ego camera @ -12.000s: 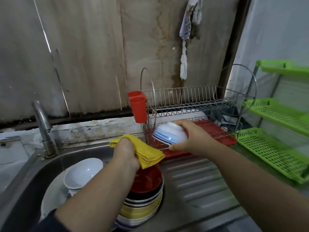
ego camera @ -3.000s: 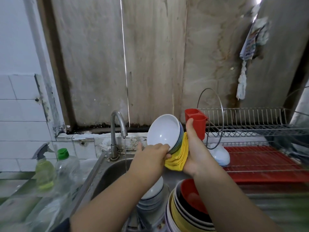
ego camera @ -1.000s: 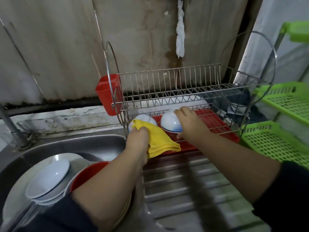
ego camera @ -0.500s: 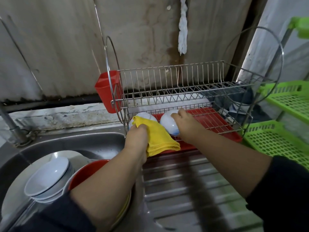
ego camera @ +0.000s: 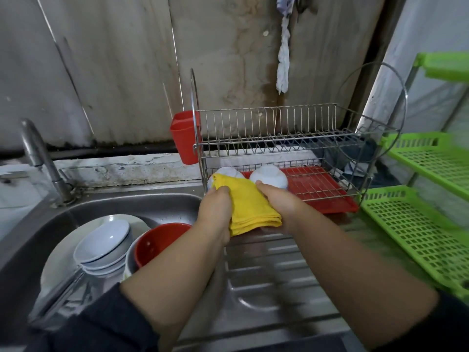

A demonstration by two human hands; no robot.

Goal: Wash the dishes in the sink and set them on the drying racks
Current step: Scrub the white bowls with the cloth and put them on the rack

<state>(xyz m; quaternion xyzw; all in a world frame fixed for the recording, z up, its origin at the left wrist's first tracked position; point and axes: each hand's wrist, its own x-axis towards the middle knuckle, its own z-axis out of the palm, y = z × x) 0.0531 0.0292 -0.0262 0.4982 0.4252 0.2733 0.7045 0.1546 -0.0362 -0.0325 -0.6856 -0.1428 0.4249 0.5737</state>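
both hands — left hand [ego camera: 215, 209], right hand [ego camera: 276, 201] — grip the yellow cloth [ego camera: 250, 208].

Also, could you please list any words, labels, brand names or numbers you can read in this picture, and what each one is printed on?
None: no readable text shows anywhere.
The red cup, wire dish rack, green plastic shelves, yellow cloth and white bowls carry no lettering that can be seen.
The bowls in the sink show only plain rims and coloured bands.
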